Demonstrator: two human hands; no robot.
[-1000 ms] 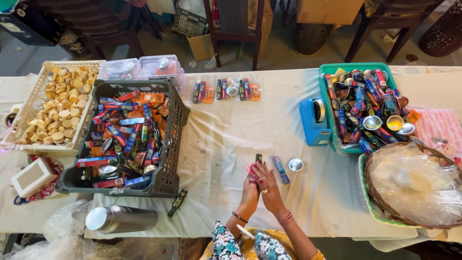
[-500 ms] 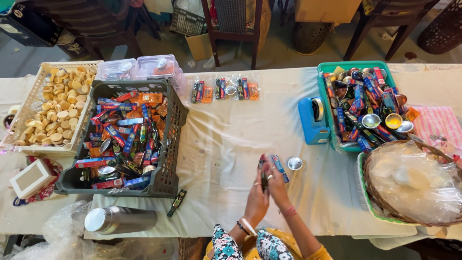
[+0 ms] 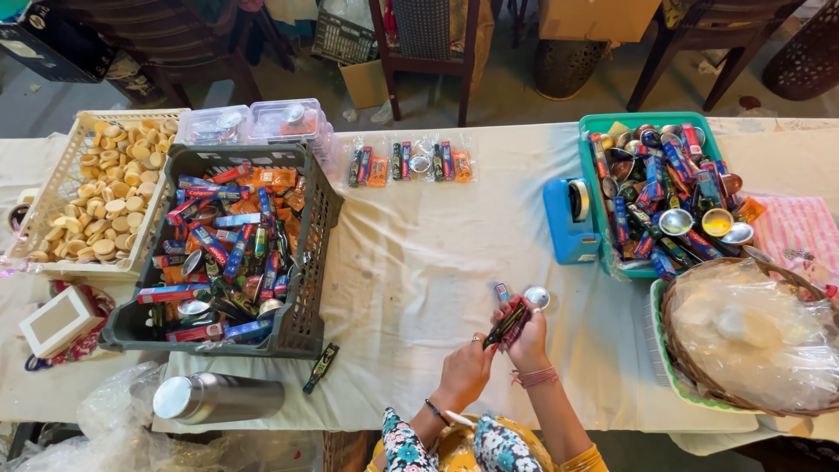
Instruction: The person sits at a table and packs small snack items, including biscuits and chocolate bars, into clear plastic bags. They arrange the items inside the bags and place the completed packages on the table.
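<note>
Close to the table's near edge, the right hand (image 3: 527,336) is closed around a dark slim packet (image 3: 506,325), which it holds just above the cloth. The left hand (image 3: 465,371) sits beside it with its fingers curled in; whether it grips anything cannot be made out. Just beyond the right hand, a small round metal cup (image 3: 537,298) and a little blue packet (image 3: 502,292) lie on the white tablecloth (image 3: 419,245). To the left, near the table edge, a steel flask (image 3: 218,398) lies on its side, with another dark packet (image 3: 321,367) on the cloth close by. Further left stands a small white box (image 3: 57,321). Past these sits a grey crate (image 3: 301,297) full of coloured packets and small tins, and left of it a white basket (image 3: 52,188) of pale round pieces. On the right, a wicker basket (image 3: 690,350) covered in clear plastic stands near the edge, and beyond it a teal tub (image 3: 651,120) holds more packets and metal cups, with a blue tape dispenser (image 3: 568,218) touching its left side. Farthest off, a row of small filled bags (image 3: 411,162) and clear plastic boxes (image 3: 262,122) lie along the far side.
</note>
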